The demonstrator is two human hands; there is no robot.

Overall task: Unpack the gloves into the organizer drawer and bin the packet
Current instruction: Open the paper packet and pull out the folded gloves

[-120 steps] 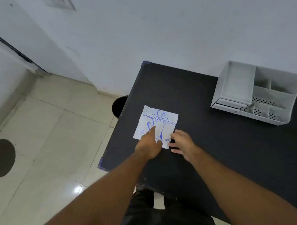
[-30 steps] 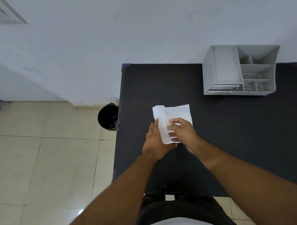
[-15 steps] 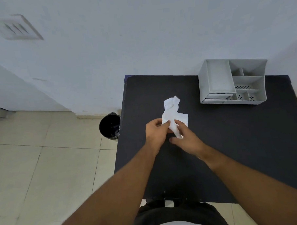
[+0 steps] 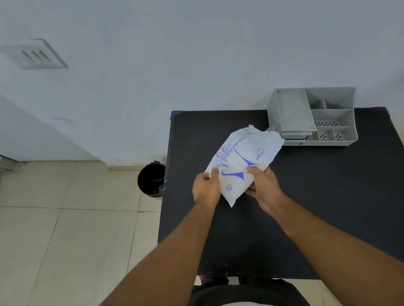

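Now | both hands, left (image 4: 206,187) and right (image 4: 263,184), are lifting the glove packet (image 4: 242,165) above the desk (image 4: 337,204), each grip pinching an edge | torn end is pointing toward the organizer (image 4: 313,118), likely for unpacking | bin (image 4: 151,182) is waiting on the floor.

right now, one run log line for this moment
phase: packet lifted | left hand: holding glove packet | right hand: holding glove packet | organizer: no gloves seen | bin: on floor, left of table
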